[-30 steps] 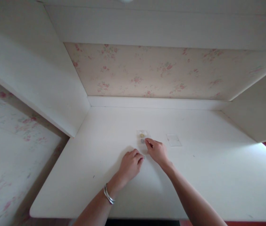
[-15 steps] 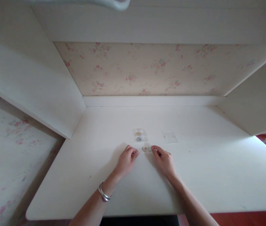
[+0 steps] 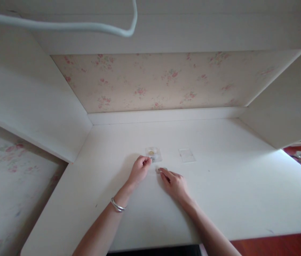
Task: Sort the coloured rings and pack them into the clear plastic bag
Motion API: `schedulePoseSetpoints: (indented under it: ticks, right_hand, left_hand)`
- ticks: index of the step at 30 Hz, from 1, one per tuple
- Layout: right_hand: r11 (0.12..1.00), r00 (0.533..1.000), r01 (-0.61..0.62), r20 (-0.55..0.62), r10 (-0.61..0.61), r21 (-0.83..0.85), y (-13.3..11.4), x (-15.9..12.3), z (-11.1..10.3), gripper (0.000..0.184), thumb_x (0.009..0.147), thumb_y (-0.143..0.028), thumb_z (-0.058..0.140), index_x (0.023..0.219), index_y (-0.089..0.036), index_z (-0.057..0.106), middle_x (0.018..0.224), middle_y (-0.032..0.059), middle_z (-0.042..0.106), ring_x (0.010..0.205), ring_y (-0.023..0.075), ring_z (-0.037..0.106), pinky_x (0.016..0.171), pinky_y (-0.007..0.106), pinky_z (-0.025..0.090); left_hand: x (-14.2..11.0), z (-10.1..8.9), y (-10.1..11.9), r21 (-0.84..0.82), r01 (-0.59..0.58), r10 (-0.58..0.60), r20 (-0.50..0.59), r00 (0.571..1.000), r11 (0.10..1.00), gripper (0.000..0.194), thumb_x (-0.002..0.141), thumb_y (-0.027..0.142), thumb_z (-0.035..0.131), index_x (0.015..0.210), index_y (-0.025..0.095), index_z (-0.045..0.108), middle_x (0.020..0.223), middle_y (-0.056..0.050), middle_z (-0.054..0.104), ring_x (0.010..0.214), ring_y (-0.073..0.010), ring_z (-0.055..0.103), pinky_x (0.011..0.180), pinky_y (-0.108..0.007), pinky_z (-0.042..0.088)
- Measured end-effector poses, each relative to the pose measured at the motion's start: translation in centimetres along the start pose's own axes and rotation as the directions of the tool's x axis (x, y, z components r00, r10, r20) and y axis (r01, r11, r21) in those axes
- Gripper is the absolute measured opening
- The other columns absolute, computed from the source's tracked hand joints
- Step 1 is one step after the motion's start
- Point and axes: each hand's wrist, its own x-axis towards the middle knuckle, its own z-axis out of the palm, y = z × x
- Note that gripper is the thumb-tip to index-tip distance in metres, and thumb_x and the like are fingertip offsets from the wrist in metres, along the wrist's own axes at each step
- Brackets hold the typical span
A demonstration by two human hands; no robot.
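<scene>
A small clear plastic case (image 3: 154, 153) with a yellowish and a grey round piece inside lies on the white desk (image 3: 220, 199). My left hand (image 3: 139, 169), a silver bangle on its wrist, is curled, its fingertips pinched at the case's near left edge. My right hand (image 3: 174, 184) rests on the desk just right of it, fingers drawn together over small round pieces (image 3: 160, 170) at its fingertips. What either hand grips is too small to make out. A clear flat lid (image 3: 186, 155) lies apart, to the right of the case.
White side panels wall the desk on the left (image 3: 33, 106) and right (image 3: 284, 106), with floral wallpaper (image 3: 161, 81) behind. A white cable (image 3: 86, 26) hangs across the top. The desk's front edge runs near my forearms. Red floor shows at right.
My left hand moved forward to the clear case. My right hand shifted left, onto the small round pieces. The camera tilted, so the cable shows more.
</scene>
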Motion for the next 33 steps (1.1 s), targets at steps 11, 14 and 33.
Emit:
schedulePoseSetpoints:
  ticks: [11,14,33]
  right_hand:
    - [0.996,0.999,0.039,0.023,-0.037,-0.083,0.1,0.3,0.0,0.030,0.093,-0.032,0.037,0.110,-0.031,0.062,0.086,0.0001,0.071,0.072,0.0132,0.066,0.062,0.020,0.042]
    - [0.997,0.999,0.036,0.038,-0.034,-0.070,0.1,0.3,0.0,0.030,0.093,-0.031,0.038,0.109,-0.031,0.063,0.087,0.0002,0.071,0.073,0.0131,0.066,0.063,0.020,0.042]
    - [0.998,0.999,0.037,0.005,-0.038,0.042,0.5,-0.1,0.2,0.029,0.092,-0.027,0.039,0.107,-0.028,0.064,0.093,0.0009,0.071,0.078,0.0133,0.066,0.070,0.021,0.045]
  left_hand:
    - [0.9,0.5,-0.9,0.171,-0.121,0.138,-0.090,0.986,0.978,0.026,0.087,0.036,0.047,0.086,0.016,0.065,0.085,-0.005,0.061,0.077,-0.0155,0.058,0.071,-0.028,0.046]
    - [-0.6,0.2,-0.8,0.161,-0.114,0.128,-0.081,0.988,0.980,0.027,0.088,0.037,0.046,0.087,0.017,0.064,0.085,-0.005,0.060,0.076,-0.0147,0.057,0.070,-0.027,0.046]
    - [-1.0,0.2,-0.6,0.533,-0.230,0.242,0.049,0.969,0.814,0.022,0.092,0.027,0.042,0.097,0.024,0.063,0.095,-0.003,0.057,0.081,-0.0126,0.059,0.072,-0.023,0.047]
